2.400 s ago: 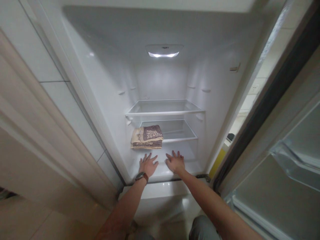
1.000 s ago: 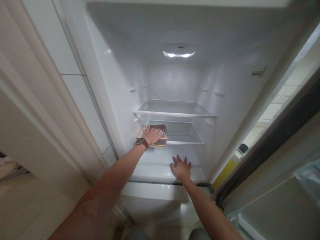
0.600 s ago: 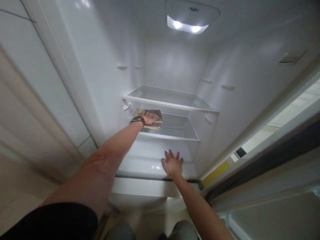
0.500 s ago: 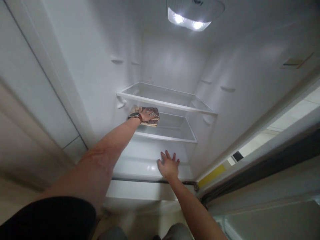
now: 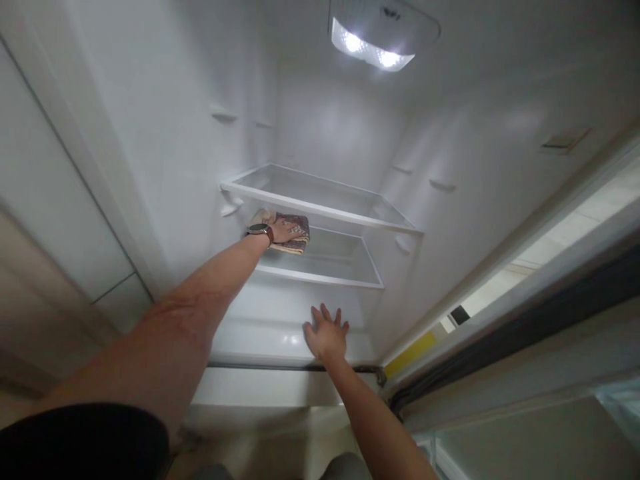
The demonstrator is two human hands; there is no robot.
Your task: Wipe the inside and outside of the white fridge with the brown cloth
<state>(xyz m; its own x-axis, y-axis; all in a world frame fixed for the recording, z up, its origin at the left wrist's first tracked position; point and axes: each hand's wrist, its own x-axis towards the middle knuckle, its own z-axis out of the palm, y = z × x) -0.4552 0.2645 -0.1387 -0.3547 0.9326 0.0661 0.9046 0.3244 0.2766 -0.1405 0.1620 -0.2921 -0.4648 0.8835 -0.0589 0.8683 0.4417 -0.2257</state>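
A folded beige and brown patterned cloth (image 5: 296, 235) lies at the left end of the lower glass shelf (image 5: 325, 278) inside an open fridge. My left hand (image 5: 281, 231), with a watch (image 5: 259, 229) on its wrist, is pressed down on top of the cloth, fingers curled onto it. Lower down, my right hand (image 5: 327, 332) lies open and flat, fingers spread, on the white ledge (image 5: 270, 337) at the bottom front of the compartment.
An upper glass shelf (image 5: 320, 205) sits just above the cloth and my left hand. The fridge light (image 5: 371, 50) glows at the top. White fridge walls close in on both sides. The open door (image 5: 505, 427) stands at the right.
My left hand has gone from the bottom ledge up onto the cloth and stays on it. The right hand has kept to the ledge. The view has moved closer and tilted up.
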